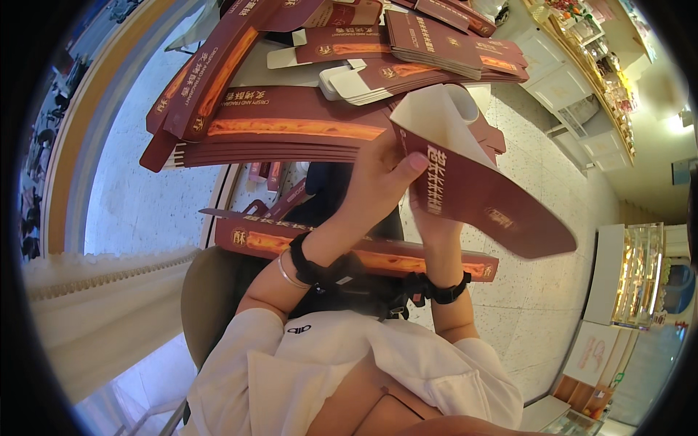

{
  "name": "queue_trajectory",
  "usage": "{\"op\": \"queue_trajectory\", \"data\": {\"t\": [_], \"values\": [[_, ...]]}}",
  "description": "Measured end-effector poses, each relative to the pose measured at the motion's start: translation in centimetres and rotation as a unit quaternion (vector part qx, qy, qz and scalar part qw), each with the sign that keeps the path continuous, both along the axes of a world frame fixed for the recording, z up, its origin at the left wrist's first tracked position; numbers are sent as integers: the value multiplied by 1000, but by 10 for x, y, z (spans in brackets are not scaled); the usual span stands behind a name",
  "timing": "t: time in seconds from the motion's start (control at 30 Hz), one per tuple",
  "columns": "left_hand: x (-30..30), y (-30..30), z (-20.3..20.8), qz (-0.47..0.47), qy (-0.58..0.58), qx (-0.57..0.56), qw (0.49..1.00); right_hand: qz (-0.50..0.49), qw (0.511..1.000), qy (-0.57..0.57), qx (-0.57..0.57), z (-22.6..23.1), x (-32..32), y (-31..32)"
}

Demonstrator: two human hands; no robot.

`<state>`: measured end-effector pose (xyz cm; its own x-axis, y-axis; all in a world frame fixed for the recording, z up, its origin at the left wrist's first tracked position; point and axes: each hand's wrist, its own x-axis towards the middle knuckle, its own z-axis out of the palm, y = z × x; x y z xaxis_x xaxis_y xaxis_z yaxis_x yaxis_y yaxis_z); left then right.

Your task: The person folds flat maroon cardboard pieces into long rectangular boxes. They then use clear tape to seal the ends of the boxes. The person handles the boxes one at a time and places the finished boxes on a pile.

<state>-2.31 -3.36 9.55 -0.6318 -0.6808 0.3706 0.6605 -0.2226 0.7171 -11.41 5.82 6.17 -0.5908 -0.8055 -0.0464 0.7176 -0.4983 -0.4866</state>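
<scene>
A maroon cardboard carton (465,185), partly opened out with a white inside, is held up in front of me. My left hand (382,171) grips its left end, thumb pressed on the printed face. My right hand (436,224) is under the carton from below; most of its fingers are hidden behind the board. Just beyond my left hand lies a stack of long flat maroon cartons (291,129) with an orange food picture. Across my lap, below both wrists, rests another long maroon carton (363,254).
More flat cartons (429,43) are heaped on the far side. Two long cartons (218,80) lie slanted at the far left. A cream curtain (109,298) hangs at the left. Tiled floor (538,291) stretches to the right, toward a lit display case (640,276) and white cabinets (552,69).
</scene>
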Motion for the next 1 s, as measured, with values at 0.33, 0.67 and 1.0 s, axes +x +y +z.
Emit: {"op": "queue_trajectory", "data": {"t": [0.33,0.67,1.0], "values": [[4,-19,22,83,-155,85,981,180,974,-134,32,22,-1,14],[34,6,50,318,-215,-657,649,-120,661,702,237,110,7,86],[44,20,32,151,-199,-662,707,-172,623,742,179,63,5,86]]}}
